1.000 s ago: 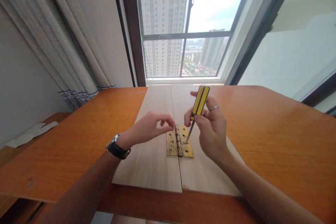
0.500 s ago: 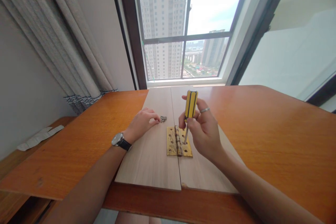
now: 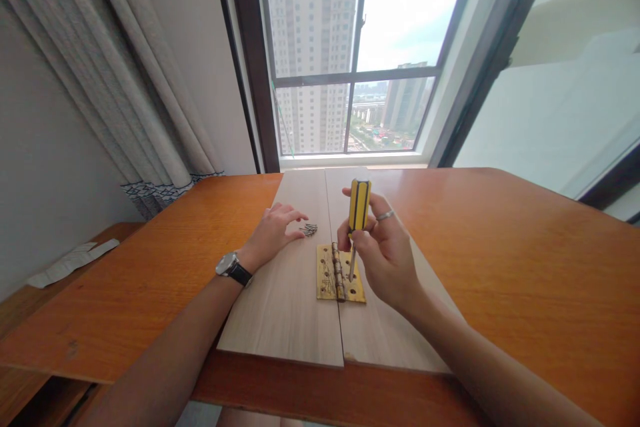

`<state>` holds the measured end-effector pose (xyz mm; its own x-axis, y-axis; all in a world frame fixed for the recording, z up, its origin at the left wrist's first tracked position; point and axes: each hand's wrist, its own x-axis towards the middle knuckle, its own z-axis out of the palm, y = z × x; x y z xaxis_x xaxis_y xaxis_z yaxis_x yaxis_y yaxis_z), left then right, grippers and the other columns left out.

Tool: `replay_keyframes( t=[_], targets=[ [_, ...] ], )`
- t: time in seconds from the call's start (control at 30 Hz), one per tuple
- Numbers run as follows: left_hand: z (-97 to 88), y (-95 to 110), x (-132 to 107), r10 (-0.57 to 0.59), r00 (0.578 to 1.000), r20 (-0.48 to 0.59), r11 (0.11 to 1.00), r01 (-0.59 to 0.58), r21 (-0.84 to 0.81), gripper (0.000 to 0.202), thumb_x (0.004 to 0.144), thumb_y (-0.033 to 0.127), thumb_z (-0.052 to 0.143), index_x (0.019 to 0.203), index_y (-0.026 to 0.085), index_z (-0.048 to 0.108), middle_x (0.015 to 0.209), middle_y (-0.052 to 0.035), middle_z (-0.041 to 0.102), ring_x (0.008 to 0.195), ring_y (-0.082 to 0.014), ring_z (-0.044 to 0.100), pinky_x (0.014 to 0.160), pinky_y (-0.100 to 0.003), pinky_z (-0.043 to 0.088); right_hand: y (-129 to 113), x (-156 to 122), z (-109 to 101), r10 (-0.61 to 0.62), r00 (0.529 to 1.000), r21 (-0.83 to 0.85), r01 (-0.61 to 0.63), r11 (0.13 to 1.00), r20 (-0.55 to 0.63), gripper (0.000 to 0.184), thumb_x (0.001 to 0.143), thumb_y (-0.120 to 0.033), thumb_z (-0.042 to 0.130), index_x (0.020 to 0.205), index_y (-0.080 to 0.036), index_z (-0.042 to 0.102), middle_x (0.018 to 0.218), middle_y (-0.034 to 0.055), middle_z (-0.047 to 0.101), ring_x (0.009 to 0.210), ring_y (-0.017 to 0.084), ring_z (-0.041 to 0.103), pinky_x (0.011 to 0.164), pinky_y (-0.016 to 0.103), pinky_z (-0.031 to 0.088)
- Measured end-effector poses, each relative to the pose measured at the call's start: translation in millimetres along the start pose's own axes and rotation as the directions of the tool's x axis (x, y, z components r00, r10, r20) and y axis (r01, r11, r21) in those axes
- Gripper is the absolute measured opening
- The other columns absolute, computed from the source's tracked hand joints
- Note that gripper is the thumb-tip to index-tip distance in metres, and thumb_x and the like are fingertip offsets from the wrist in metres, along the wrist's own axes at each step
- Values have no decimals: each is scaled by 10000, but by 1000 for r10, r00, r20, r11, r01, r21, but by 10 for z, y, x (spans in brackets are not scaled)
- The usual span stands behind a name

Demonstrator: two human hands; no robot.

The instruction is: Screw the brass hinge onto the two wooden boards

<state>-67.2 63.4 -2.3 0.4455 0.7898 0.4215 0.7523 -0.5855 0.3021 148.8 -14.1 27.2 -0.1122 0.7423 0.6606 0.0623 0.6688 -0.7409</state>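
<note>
**Yellow-and-black screwdriver (image 3: pixel 359 205) upright on tarnished brass butt hinge (image 3: pixel 326 273)**

A small loose cluster of thin metal screws (image 3: pixel 309 230) lies on the left of two pale wood-grain boards (image 3: pixel 280 307), just above the hinge. The hinge lies flat and open across the straight seam between the boards, its knuckle running along the seam. Its worn, blotchy gold leaves show several round holes, and the left leaf's holes look empty.

The right hand (image 3: pixel 385 257) holds the screwdriver nearly vertical, with the thumb and fingertips pinching the handle and the index finger curled around it. A silver ring (image 3: pixel 385 215) sits on one finger. The steel tip meets the hinge's right leaf beside the knuckle; the hand partly hides that spot.

The left hand (image 3: pixel 273 237) rests on the board with its fingers loosely spread and curved, their tips just beside the screws. A black-strapped wristwatch (image 3: pixel 233 269) circles that wrist. The boards lie on an orange-brown wooden table (image 3: pixel 500 267).
</note>
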Motion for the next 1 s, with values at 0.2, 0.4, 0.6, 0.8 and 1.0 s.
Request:
replay_keyframes(
  t=[0.2,0.4,0.6,0.8,1.0],
  targets=[
    [104,-98,100,114,987,111,991,-105,-84,418,910,175,709,1322,174,643,1186,-107,673,1141,-239,609,1068,-407,481,-31,27,-1,42,999,91,-42,995,-6,450,856,-148,473,1296,-236,514,607,-77,610,567,154,543,584,324,462],
    [142,-77,157,150,971,183,982,-125,-142,202,955,191,648,1136,171,736,1096,-78,651,1052,-215,642,1010,-349,510,-47,36,3,103,995,137,-100,985,-13,475,835,-146,480,1298,-240,520,602,-77,622,564,151,539,585,318,459],
    [186,-93,147,200,969,143,974,-181,-137,262,953,173,650,1211,159,697,1167,-100,648,1144,-227,607,1070,-373,483,-61,37,0,123,992,146,-119,982,-12,483,821,-140,476,1290,-242,525,596,-77,626,561,150,544,577,309,456],
    [237,-117,147,258,956,142,962,-241,-126,271,947,124,641,1199,190,719,1179,-94,654,1147,-216,604,1090,-383,478,-93,59,13,136,990,180,-130,975,-23,473,799,-148,470,1264,-225,522,567,-85,596,530,144,522,555,299,461],
    [233,-82,145,269,955,127,961,-256,-104,186,961,143,629,1112,183,730,1134,-80,660,1101,-203,617,1045,-352,500,-89,71,10,124,991,164,-113,980,-57,453,805,-133,465,1242,-226,539,556,-82,580,524,140,509,531,284,433]
  ],
)
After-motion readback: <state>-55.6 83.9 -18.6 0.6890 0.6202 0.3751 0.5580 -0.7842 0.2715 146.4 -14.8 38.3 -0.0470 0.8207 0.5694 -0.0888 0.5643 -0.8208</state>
